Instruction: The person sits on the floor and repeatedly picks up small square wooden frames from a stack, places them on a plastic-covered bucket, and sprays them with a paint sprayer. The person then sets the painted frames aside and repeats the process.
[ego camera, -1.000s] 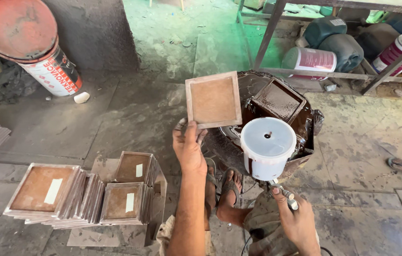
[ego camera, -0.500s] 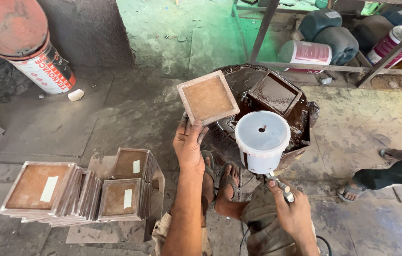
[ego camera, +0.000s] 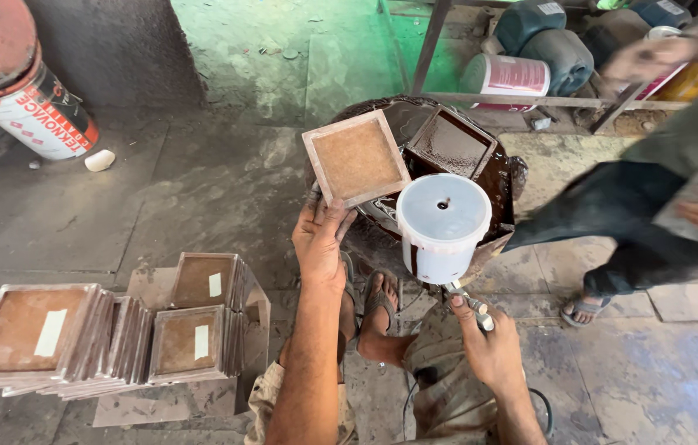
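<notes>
My left hand (ego camera: 322, 240) grips the lower edge of a square brown tile (ego camera: 356, 158) and holds it up, tilted, over the floor. My right hand (ego camera: 487, 344) is closed around the handle of a spray gun (ego camera: 468, 298) that carries a white plastic cup (ego camera: 441, 226) on top. Just beyond the cup, a second square tile (ego camera: 451, 142), dark and wet-looking, lies on a round, paint-stained stand (ego camera: 507, 177). My sandalled foot (ego camera: 379, 306) rests on the floor below the stand.
Stacks of square tiles (ego camera: 102, 334) with white labels lean together at the lower left. A red-topped drum (ego camera: 13, 82) stands at the far left. Another person (ego camera: 669, 177) stands at the right, one sandalled foot (ego camera: 583, 308) near the stand. Containers (ego camera: 537, 49) sit under a metal frame behind.
The tile in my left hand has tilted and shifted slightly. Another person has walked in from the right and now stands close beside the stand.
</notes>
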